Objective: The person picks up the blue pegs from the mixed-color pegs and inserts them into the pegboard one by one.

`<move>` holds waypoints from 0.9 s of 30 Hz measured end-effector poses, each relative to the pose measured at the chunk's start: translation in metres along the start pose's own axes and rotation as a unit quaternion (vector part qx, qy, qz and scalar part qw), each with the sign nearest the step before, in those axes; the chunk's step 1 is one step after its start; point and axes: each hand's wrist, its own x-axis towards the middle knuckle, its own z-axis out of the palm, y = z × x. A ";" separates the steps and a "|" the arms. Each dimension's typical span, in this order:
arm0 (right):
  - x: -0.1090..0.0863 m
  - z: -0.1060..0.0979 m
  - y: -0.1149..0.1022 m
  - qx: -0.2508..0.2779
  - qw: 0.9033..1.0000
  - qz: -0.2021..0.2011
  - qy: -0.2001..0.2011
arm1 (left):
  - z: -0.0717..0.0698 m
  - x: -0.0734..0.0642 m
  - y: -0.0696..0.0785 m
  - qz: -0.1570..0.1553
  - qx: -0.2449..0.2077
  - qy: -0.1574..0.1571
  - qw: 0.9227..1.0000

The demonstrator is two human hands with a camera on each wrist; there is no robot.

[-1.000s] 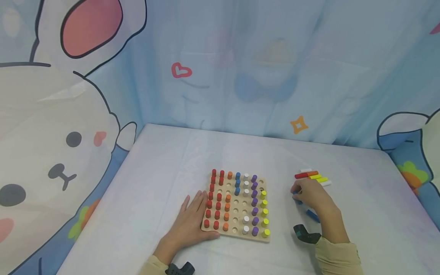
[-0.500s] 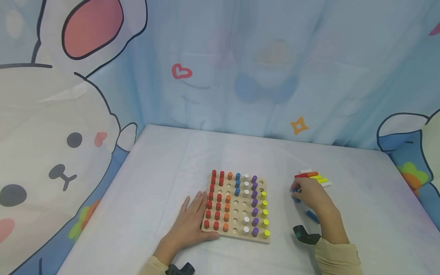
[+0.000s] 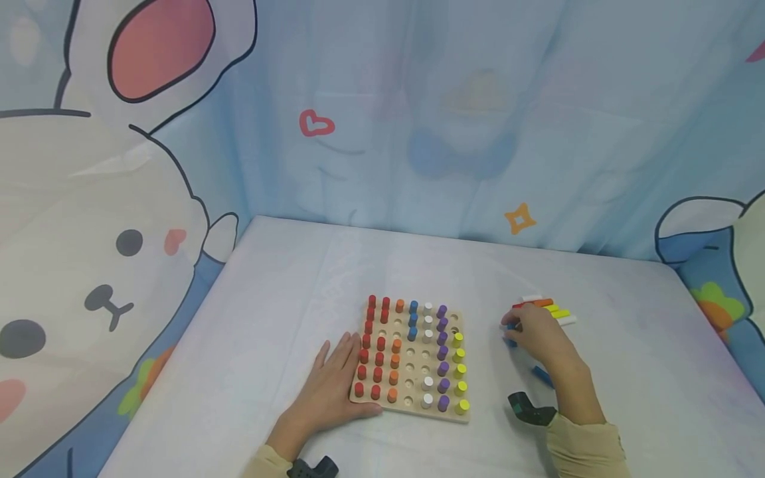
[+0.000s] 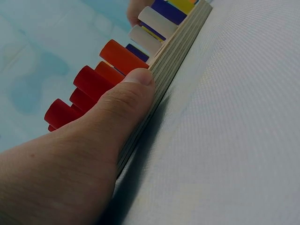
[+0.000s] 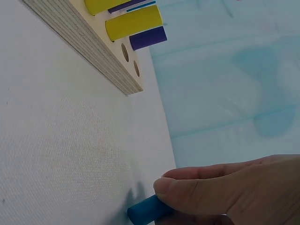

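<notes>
A wooden pegboard [image 3: 435,413] lies on the table with rows of upright red, orange, blue, white, purple and yellow pegs; several holes are bare. My left hand [image 3: 331,385] rests flat against its left side, fingers straight. In the left wrist view the thumb [image 4: 126,101] presses on the board's front edge by the red and orange pegs. Right of the board, my right hand [image 3: 544,335] pinches a blue peg [image 5: 146,210] between thumb and fingers, low over the table. The fingers cover part of that peg.
Another blue peg [image 3: 542,376] lies on the table beside the right wrist. Beyond the right hand lie loose pegs: an orange peg [image 3: 544,302], a yellow peg [image 3: 560,313], a white peg [image 3: 566,320] and others. A printed curtain [image 3: 382,146] hangs behind the table.
My right hand has shifted slightly left, and more of the blue at its fingertips shows. The left hand and the board stay in place.
</notes>
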 end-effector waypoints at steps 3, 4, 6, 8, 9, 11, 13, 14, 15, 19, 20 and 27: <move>0.000 0.000 0.000 -0.003 1.000 -0.011 0.013 | 0.000 0.000 0.000 0.001 0.003 0.002 1.000; 0.000 -0.001 0.000 -0.004 1.000 -0.013 0.018 | 0.000 0.000 0.000 0.001 0.004 0.003 1.000; -0.001 -0.001 -0.002 -0.008 0.999 -0.015 0.029 | 0.000 0.000 0.000 0.002 0.006 0.005 1.000; -0.002 -0.002 -0.003 -0.007 0.999 -0.015 0.033 | 0.000 0.000 0.000 0.002 0.007 0.005 1.000; -0.002 -0.002 -0.003 -0.006 0.999 -0.015 0.034 | 0.001 0.000 0.000 0.001 0.007 0.005 1.000; -0.001 -0.002 -0.002 -0.003 0.999 -0.016 0.034 | 0.001 0.001 0.000 0.001 0.006 0.005 1.000; -0.001 -0.003 -0.002 0.001 0.999 -0.020 0.030 | 0.001 0.001 0.000 -0.001 0.005 0.004 1.000; -0.001 -0.003 -0.002 0.004 0.999 -0.019 0.029 | 0.001 0.001 0.000 -0.001 0.005 0.004 1.000; -0.001 -0.003 -0.002 0.005 0.999 -0.018 0.028 | 0.001 0.001 0.000 -0.002 0.004 0.004 1.000; -0.001 -0.003 -0.003 0.012 0.999 -0.013 0.027 | 0.001 0.001 0.000 -0.001 0.003 0.004 1.000; -0.001 -0.003 -0.003 0.013 0.999 -0.012 0.026 | 0.001 0.001 0.000 -0.001 0.003 0.003 1.000; 0.000 -0.001 -0.002 0.021 0.999 0.000 0.030 | 0.001 0.001 -0.001 -0.002 0.003 0.003 1.000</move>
